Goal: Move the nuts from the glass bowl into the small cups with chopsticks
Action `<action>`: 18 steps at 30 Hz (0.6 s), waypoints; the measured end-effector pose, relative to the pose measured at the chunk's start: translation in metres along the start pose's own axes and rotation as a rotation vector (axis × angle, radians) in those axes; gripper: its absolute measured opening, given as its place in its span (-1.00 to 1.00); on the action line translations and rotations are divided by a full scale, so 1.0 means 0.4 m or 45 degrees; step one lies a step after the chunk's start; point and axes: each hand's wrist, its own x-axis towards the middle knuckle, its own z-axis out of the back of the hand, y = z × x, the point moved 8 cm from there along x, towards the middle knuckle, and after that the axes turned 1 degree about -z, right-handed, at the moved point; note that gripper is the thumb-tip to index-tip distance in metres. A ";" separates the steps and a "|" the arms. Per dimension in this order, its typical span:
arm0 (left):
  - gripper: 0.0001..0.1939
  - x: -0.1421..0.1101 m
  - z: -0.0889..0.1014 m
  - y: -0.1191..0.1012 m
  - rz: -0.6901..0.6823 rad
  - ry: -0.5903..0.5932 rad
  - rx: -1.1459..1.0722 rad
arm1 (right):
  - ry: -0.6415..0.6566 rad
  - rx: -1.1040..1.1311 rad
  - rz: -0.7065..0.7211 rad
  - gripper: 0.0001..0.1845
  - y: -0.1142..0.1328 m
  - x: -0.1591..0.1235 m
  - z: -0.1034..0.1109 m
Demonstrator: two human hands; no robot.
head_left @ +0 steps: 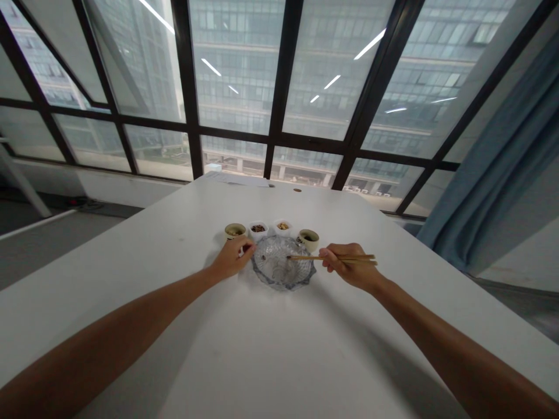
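A clear cut-glass bowl with a wavy rim stands on the white table. My left hand is at its left rim, thumb and fingers closed in a pinch on the edge. In my right hand is a pair of wooden chopsticks, reaching left over the bowl. At their tips is a small dark spot, too small to name. One small dark piece shows in the bowl's left part. Behind the bowl are a white dish of dark pieces and a white dish of yellowish pieces.
A cup with pale contents stands behind my left hand, and a dark-filled cup at the bowl's back right. Paper lies at the table's far end. Windows rise beyond; a blue curtain hangs at right.
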 end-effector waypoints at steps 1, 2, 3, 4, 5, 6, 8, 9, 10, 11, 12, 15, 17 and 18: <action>-0.76 -0.001 0.000 0.000 -0.002 -0.006 -0.002 | -0.014 -0.001 -0.003 -0.38 0.000 -0.002 -0.001; -0.76 -0.001 -0.001 0.000 -0.001 -0.009 0.000 | -0.036 0.009 -0.013 -0.36 -0.003 -0.004 -0.001; -0.76 -0.002 -0.001 0.000 -0.001 -0.011 0.004 | -0.063 0.028 -0.030 -0.34 -0.007 -0.006 0.000; -0.76 -0.001 -0.001 0.000 -0.003 -0.012 0.007 | -0.095 0.057 -0.053 -0.32 -0.014 -0.009 0.002; -0.75 -0.001 -0.001 -0.001 -0.008 -0.015 0.007 | -0.128 0.094 -0.084 -0.31 -0.023 -0.013 0.004; -0.75 -0.001 -0.001 -0.002 -0.016 -0.018 0.005 | -0.163 0.133 -0.115 -0.31 -0.032 -0.016 0.006; -0.76 -0.002 -0.001 -0.005 -0.031 -0.024 0.000 | -0.227 0.201 -0.171 -0.30 -0.052 -0.024 0.011; -0.77 -0.002 -0.001 -0.005 -0.034 -0.026 -0.001 | -0.253 0.224 -0.190 -0.29 -0.060 -0.027 0.014; -0.77 -0.002 -0.002 -0.005 -0.033 -0.025 0.001 | -0.271 0.236 -0.200 -0.29 -0.066 -0.030 0.016; -0.77 -0.002 -0.002 -0.005 -0.032 -0.024 0.005 | -0.277 0.236 -0.200 -0.28 -0.070 -0.031 0.017; -0.77 -0.002 -0.003 -0.005 -0.032 -0.023 0.009 | -0.269 0.224 -0.190 -0.28 -0.071 -0.031 0.017; -0.76 -0.002 -0.003 -0.005 -0.038 -0.025 0.016 | -0.190 0.157 -0.137 -0.30 -0.061 -0.027 0.009; -0.76 -0.002 -0.002 -0.004 -0.032 -0.027 0.022 | -0.132 0.112 -0.103 -0.31 -0.045 -0.022 0.003; -0.76 -0.002 -0.002 -0.003 -0.026 -0.025 0.025 | -0.107 0.089 -0.084 -0.31 -0.035 -0.019 0.000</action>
